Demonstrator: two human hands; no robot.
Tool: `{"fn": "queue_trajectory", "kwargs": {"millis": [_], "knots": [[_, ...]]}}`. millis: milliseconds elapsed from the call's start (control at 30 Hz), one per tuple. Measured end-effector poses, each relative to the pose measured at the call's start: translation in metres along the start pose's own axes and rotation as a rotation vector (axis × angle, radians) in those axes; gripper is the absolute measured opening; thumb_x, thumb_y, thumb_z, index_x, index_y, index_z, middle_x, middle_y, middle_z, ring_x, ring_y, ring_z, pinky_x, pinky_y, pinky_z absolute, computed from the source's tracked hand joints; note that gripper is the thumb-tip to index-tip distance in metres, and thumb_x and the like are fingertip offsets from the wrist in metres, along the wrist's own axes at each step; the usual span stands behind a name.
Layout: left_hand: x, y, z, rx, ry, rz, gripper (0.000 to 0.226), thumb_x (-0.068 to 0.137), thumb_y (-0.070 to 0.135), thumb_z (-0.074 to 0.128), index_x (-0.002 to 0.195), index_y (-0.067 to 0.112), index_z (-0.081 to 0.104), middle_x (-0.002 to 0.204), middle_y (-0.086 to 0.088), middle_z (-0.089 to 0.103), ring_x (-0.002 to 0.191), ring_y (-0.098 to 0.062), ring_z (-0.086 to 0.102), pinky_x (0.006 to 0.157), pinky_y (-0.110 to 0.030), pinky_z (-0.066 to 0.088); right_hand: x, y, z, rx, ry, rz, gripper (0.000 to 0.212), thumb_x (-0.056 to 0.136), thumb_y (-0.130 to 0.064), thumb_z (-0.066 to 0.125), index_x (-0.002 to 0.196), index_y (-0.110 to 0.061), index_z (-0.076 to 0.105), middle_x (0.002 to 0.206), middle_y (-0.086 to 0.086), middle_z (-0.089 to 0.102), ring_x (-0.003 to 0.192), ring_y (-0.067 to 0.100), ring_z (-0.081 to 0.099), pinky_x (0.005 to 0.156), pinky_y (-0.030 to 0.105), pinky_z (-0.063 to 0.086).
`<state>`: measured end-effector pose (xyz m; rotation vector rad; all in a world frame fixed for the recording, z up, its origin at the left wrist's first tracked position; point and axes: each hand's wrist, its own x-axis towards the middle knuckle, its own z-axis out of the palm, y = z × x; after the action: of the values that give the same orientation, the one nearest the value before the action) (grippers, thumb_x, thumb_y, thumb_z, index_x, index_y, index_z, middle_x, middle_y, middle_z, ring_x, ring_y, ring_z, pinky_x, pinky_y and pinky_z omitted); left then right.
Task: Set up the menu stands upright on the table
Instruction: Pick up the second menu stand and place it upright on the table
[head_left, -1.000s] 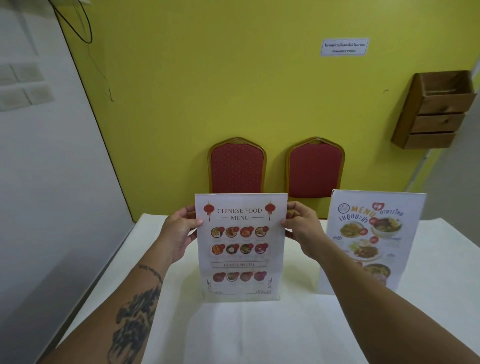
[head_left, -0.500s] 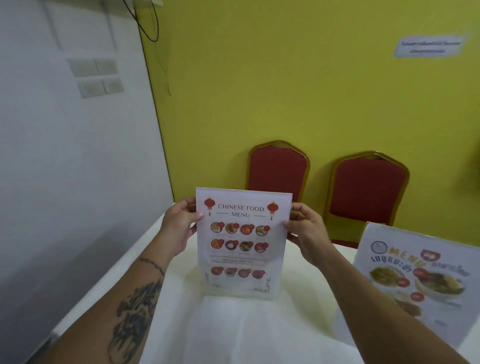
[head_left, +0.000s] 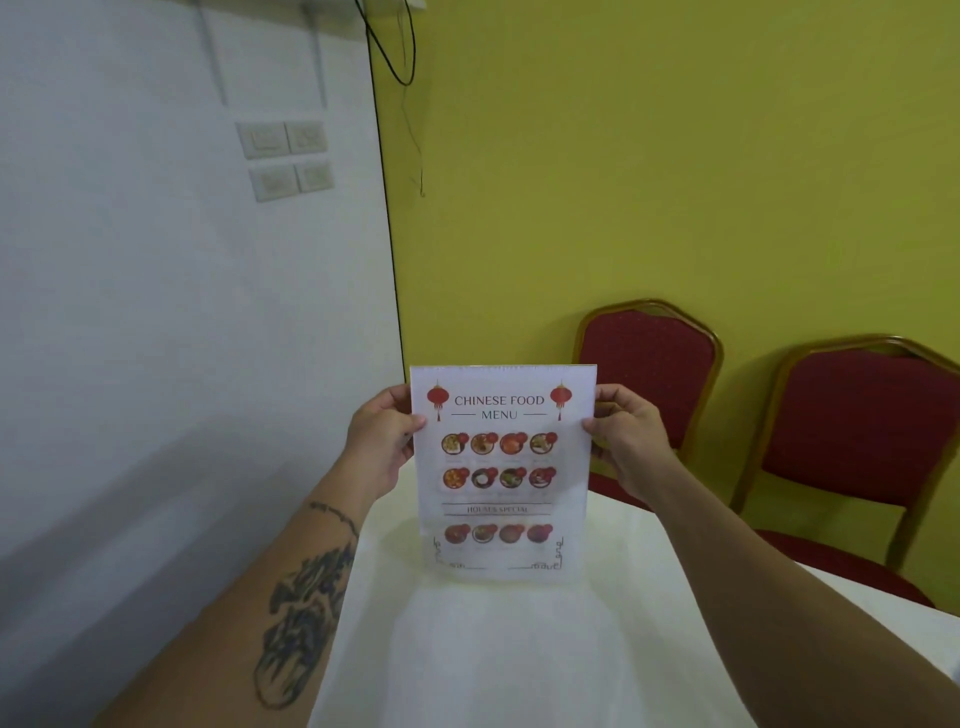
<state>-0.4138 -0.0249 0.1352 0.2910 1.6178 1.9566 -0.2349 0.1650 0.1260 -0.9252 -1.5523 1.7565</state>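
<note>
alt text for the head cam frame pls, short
Two bare hands, left hand and right hand, hold a Chinese food menu stand upright by its upper side edges, its base at or just above a white table. Behind it, two red chairs stand against a yellow wall.

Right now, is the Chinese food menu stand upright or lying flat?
Upright. The Chinese food menu stand faces the camera, left hand and right hand gripping its side edges; whether its base touches the table is unclear.
</note>
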Motion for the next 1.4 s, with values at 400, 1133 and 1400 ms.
{"fn": "queue_trajectory", "kwargs": {"millis": [400,1133,1400], "knots": [[0.057,0.011,-0.012,-0.007,-0.022,-0.062,0.037,0.087,-0.015,0.047,0.103,0.011,0.066,0.1,-0.011,0.072,0.087,-0.024,0.068,0.069,-0.036,0.055,0.052,0.013,0.046,-0.038,0.121,0.037,0.03,0.087,0.015,0.049,0.092,-0.01,0.065,0.09,0.009,0.074,0.088,0.028,0.068,0.082,0.049,0.055],[0.037,0.007,-0.028,0.049,0.016,0.021,0.035,0.087,-0.012,0.052,0.114,0.007,0.062,0.096,-0.006,0.07,0.078,-0.013,0.064,0.057,-0.023,0.053,-0.006,0.002,0.016,-0.166,0.112,-0.01,0.042,0.085,0.013,0.058,0.112,-0.019,0.065,0.111,0.011,0.068,0.107,0.03,0.064,0.086,0.046,0.057],[0.002,-0.004,-0.029,-0.028,0.08,0.042,0.035,0.086,-0.01,0.053,0.109,0.013,0.066,0.1,-0.005,0.067,0.085,-0.017,0.062,0.075,-0.03,0.05,-0.069,0.004,-0.032,-0.117,0.067,-0.054,0.043,0.085,0.012,0.059,0.112,-0.022,0.067,0.11,0.013,0.067,0.108,0.032,0.064,0.084,0.043,0.057]]}}
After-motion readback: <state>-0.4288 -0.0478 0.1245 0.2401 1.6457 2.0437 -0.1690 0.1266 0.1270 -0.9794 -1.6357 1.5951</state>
